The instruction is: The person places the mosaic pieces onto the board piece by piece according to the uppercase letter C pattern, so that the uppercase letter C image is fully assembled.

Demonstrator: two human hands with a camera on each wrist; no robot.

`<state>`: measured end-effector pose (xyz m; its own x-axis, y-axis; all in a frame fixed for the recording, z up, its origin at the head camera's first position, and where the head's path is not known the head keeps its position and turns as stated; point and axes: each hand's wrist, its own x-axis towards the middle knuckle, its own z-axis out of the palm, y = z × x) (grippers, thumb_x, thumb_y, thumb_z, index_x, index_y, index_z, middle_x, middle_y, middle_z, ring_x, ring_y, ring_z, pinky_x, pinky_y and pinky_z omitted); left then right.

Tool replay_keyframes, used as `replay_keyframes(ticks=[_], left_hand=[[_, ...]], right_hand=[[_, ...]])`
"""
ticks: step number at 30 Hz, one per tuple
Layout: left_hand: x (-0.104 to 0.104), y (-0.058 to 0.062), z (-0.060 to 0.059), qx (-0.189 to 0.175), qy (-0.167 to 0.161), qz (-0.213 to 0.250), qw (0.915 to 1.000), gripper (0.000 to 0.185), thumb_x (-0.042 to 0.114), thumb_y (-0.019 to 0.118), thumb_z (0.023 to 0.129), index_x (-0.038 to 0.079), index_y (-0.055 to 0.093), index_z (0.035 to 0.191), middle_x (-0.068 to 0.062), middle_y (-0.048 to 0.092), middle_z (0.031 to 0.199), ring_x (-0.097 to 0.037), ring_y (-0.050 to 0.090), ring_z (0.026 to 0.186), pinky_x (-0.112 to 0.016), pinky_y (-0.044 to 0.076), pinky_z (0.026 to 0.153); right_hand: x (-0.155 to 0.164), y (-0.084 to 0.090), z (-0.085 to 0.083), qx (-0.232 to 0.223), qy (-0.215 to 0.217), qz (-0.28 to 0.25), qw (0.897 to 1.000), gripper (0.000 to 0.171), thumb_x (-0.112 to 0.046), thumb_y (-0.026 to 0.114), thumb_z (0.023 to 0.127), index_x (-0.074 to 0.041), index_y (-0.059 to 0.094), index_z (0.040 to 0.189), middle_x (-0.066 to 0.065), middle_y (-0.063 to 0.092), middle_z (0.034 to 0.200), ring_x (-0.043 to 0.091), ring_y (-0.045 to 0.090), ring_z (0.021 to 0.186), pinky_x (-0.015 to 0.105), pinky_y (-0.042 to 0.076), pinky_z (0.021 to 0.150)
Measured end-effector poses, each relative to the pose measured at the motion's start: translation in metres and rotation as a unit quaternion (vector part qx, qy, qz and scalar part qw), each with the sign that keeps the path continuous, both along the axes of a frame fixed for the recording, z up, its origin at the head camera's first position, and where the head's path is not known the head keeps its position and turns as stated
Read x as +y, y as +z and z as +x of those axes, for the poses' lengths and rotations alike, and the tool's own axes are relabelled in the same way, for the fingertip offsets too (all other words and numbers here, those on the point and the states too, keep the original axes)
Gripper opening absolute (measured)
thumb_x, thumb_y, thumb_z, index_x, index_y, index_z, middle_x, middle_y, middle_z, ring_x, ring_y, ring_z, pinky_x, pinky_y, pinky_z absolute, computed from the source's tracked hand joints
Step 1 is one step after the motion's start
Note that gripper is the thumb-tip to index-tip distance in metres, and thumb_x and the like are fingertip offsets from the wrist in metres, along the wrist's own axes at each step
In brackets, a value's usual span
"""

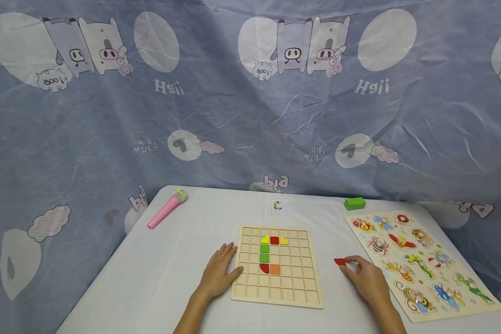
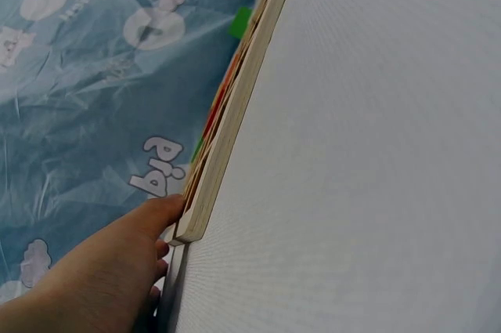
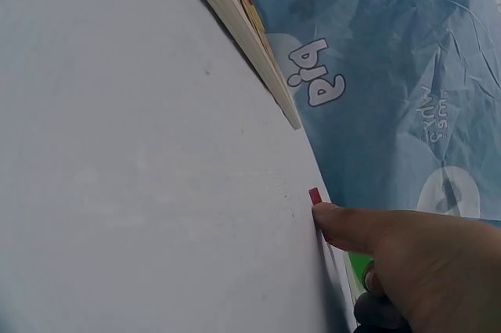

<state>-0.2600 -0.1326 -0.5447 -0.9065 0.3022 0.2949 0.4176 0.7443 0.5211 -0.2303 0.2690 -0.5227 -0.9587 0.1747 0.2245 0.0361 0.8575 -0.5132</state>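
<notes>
A wooden grid board [image 1: 250, 293] lies in the middle of the white table. Coloured tiles fill several of its cells: yellow at the top corners, a red tile [image 1: 274, 240] between them, green tiles [image 1: 265, 253] down the left, then a dark red tile and an orange tile [image 1: 275, 269] below. My left hand [image 1: 218, 273] rests at the board's left edge, its thumb touching the rim and its fingers straight. To the right of the board, my right hand [image 1: 366, 279] pinches a red tile [image 1: 339, 261] between thumb and fingers, near the tabletop.
A small pattern card [image 1: 278, 207] lies behind the board. At the back right stands a green block [image 1: 355, 203]. An insect puzzle board [image 1: 438, 313] covers the table's right side, close to my right hand. A pink toy microphone [image 1: 167, 209] lies at the back left.
</notes>
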Motion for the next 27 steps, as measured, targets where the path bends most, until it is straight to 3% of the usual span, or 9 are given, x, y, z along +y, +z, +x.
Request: replay_keyframes(ticks=[14,27], left_hand=[[0.001,-0.005,0.001,0.012,0.002,0.001,0.9999,0.065,0.044,0.057,0.088,0.004,0.042,0.137,-0.01,0.038,0.143,-0.032,0.026,0.135,-0.051,0.02,0.108],[0.0,-0.003,-0.001,0.008,0.001,-0.004,1.0,0.065,0.045,0.054,0.089,0.004,0.041,0.138,-0.011,0.037,0.144,-0.031,0.024,0.136,-0.049,0.017,0.109]], right_hand=[[-0.014,-0.004,-0.009,-0.001,0.048,0.001,0.999,0.039,-0.035,0.074,0.076,-0.009,0.067,0.104,-0.003,0.04,0.056,0.011,0.035,0.047,0.025,0.027,0.042],[-0.009,0.0,-0.007,-0.007,0.01,0.009,1.0,0.041,-0.03,0.073,0.077,-0.006,0.063,0.109,-0.001,0.04,0.054,0.013,0.035,0.046,0.026,0.025,0.041]])
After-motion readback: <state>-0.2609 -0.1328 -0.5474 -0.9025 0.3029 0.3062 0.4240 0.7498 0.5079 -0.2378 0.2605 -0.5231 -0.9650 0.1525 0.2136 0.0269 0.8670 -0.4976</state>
